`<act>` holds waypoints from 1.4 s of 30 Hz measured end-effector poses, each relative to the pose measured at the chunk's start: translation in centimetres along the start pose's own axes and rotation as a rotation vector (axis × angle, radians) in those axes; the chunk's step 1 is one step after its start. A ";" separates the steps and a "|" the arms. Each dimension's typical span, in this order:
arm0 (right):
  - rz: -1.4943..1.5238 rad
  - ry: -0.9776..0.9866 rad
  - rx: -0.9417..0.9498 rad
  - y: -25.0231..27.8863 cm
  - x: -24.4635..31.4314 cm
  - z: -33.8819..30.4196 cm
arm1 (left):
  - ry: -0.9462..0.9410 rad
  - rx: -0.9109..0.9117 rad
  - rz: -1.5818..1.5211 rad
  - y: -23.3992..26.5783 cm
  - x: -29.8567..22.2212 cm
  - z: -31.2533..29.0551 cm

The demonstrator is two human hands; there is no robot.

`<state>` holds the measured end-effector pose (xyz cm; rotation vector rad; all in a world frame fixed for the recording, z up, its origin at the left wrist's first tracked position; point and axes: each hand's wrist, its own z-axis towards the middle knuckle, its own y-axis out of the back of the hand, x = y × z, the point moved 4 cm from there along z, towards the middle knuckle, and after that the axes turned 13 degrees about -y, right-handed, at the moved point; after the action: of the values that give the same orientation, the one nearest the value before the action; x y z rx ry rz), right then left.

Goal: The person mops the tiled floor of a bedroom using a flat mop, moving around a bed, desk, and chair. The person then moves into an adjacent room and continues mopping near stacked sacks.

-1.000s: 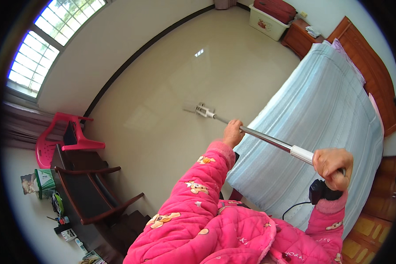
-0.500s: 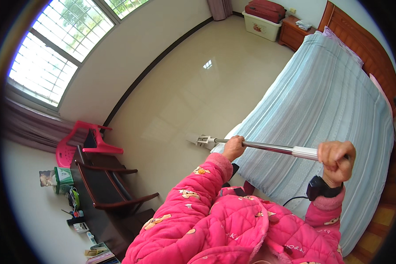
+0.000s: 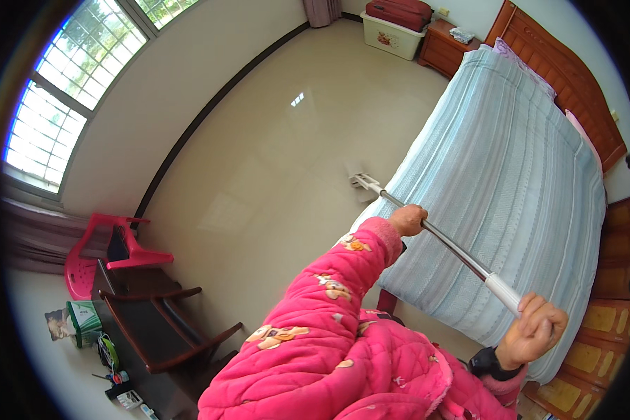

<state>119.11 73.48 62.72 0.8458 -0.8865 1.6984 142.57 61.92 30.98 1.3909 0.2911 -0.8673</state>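
A flat mop (image 3: 455, 248) with a silvery pole and a white grip slants across the view, over the near side of the bed. My left hand (image 3: 408, 220) is wrapped round the pole partway down. At the upper end, my right hand (image 3: 539, 327) holds the white grip, with a black band on that wrist. The white mop head joint (image 3: 364, 181) is low by the floor next to the bed's left edge. The flat plate under it is smeared by motion.
The bed (image 3: 511, 161) with a striped light-blue cover fills the right side. A dark wooden chair (image 3: 150, 325), a pink plastic chair (image 3: 136, 255) and a cluttered desk stand left. Tiled floor (image 3: 259, 161) stretches to a white storage box (image 3: 392, 40) and a nightstand (image 3: 444, 47).
My left hand has pushed forward and slightly right, while my right hand has come lower. The mop head has moved farther away along the bed, and the pole is tilted more steeply.
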 end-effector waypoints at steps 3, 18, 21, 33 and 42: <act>-0.188 -0.045 0.048 -2.5 -1.8 -1.7 | 0.086 0.263 0.009 -1.0 2.1 0.5; 0.049 -0.158 0.223 -10.4 -6.1 0.9 | 0.287 0.002 0.123 7.2 8.9 -8.5; 0.131 -0.218 0.382 -14.4 -6.2 2.2 | 0.432 -0.298 0.045 9.3 10.0 -12.3; 0.301 -0.225 0.832 -17.0 -2.0 3.8 | 0.591 -0.792 0.068 6.8 3.9 -20.5; 0.378 -0.210 1.037 -7.9 0.1 -0.5 | 0.683 -0.991 0.132 -2.1 -4.3 -23.0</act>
<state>126.61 75.81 63.87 1.6251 -0.2300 2.4679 145.27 85.01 27.56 0.6939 0.9860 -0.0352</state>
